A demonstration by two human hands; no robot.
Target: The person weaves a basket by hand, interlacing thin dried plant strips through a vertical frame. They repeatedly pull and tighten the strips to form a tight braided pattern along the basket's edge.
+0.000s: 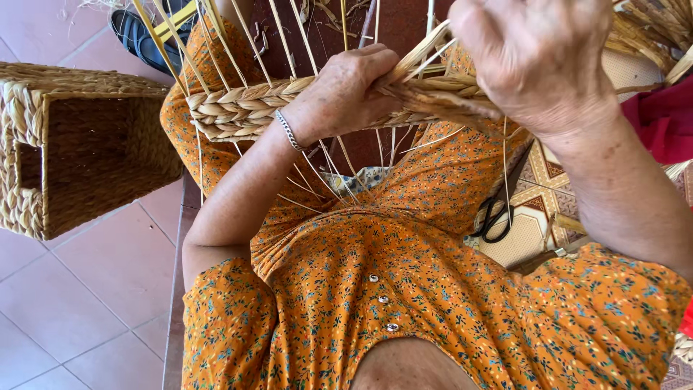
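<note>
Left hand grips braided rim.

Finished woven basket on tiled floor, black scissors, perhaps sandal

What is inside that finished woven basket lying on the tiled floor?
The woven basket lies on its side, its opening facing the camera. Only its dark woven inner walls show, with nothing visible in it. The deepest corner is shadowed, so something small there could be hidden.
</note>
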